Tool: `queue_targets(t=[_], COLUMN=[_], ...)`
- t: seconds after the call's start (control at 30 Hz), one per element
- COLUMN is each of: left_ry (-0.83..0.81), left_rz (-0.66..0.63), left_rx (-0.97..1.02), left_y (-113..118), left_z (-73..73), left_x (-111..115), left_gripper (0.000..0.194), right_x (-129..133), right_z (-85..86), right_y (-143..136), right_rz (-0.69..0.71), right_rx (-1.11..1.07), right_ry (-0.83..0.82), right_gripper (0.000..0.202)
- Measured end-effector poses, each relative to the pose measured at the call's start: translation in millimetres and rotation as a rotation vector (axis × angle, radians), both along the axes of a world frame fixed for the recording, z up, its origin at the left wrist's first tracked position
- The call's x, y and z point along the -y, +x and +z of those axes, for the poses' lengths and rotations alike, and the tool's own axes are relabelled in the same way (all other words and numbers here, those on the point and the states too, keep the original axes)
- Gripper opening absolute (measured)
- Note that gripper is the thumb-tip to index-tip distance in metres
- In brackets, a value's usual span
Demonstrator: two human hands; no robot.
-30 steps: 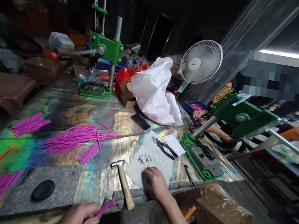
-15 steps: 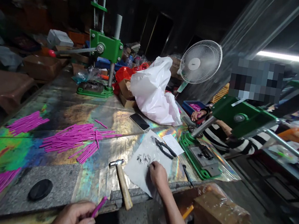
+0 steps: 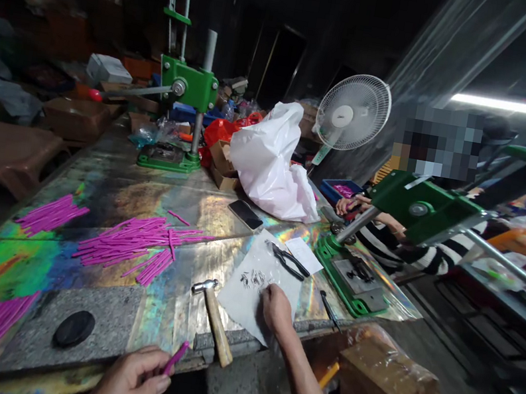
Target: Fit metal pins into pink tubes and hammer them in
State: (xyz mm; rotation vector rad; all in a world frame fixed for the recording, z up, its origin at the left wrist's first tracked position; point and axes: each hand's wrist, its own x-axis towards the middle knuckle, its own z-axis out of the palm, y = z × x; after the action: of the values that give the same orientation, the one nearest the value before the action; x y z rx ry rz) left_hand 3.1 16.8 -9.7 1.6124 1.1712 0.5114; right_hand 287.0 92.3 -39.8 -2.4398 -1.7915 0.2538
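At the table's front edge my left hand (image 3: 134, 377) pinches a magenta cord piece (image 3: 176, 356), its end pointing up and away from me. My right hand (image 3: 277, 310) rests on a whitish sheet (image 3: 236, 310), fingers closed together; anything between the fingertips is hidden. Just left of those fingertips lie several small metal pins (image 3: 254, 279). Black-handled pliers (image 3: 289, 260) lie at the far side of the sheet. A ball-peen hammer (image 3: 216, 324) with a wooden handle lies between my hands, its handle sticking out past the edge.
Magenta cords lie in piles (image 3: 135, 239) on the metal-topped table. A stone slab (image 3: 116, 320) carries a black disc (image 3: 74, 329). Green hand presses stand at back left (image 3: 181, 86) and right (image 3: 362, 294). A phone (image 3: 244, 215), white bag (image 3: 273, 165) and fan (image 3: 352, 112) are beyond; a person sits at right.
Both my hands stay almost where they were, the left still holding the magenta cord piece. The view shifts slightly. The other person's hands at the right have moved a little.
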Motion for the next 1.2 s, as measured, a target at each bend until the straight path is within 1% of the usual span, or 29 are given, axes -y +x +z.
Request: queue_targets(t=[0.1,0.23,0.37,0.47,0.6,0.7,0.83,0.97,1.1,1.2], left_ry=[0.0,-0.014,-0.018,-0.03,-0.063,-0.11,-0.143,-0.188,-0.197,-0.209], left_rz=[0.009,0.02,0.029,0.043,0.097,0.142,0.223,0.308,0.365,0.408], left_rx=[0.023,0.047,0.062,0.071,0.119,0.192,0.3,0.411,0.524,0.599], left_y=[0.7,1.2,0.1,-0.1,0.7,1.9,3.7,4.2,1.8,-1.2], left_z=[-0.2,-2.5,-3.9,-3.6,-2.3,0.0,6.8,17.4,28.3,33.3], left_x=[0.8,3.3,4.8,5.1,5.0,4.3,2.8,1.2,1.9,4.3], left_gripper=[0.014,0.015,0.014,0.014,0.015,0.017,0.021,0.025,0.029,0.028], right_x=[-1.1,-6.0,-6.7,-2.4,8.9,20.4,39.6,61.2,78.2,86.3], right_z=[-1.3,-7.5,-8.8,-4.8,1.5,6.6,18.7,35.2,45.3,47.3], right_y=[-1.0,-8.4,-10.6,-6.3,-1.4,-6.7,-32.1,-67.7,-97.6,-116.0], right_rz=[-0.014,-0.04,-0.031,-0.025,-0.027,0.002,0.107,0.196,0.209,0.229], right_rx=[-0.018,-0.016,-0.063,-0.15,-0.312,-0.47,-0.734,-0.942,-1.232,-1.453], right_ry=[0.006,0.003,0.033,0.09,0.201,0.287,0.331,0.272,0.166,0.147], right_gripper=[0.022,0.022,0.019,0.017,0.016,0.015,0.02,0.023,0.023,0.019])
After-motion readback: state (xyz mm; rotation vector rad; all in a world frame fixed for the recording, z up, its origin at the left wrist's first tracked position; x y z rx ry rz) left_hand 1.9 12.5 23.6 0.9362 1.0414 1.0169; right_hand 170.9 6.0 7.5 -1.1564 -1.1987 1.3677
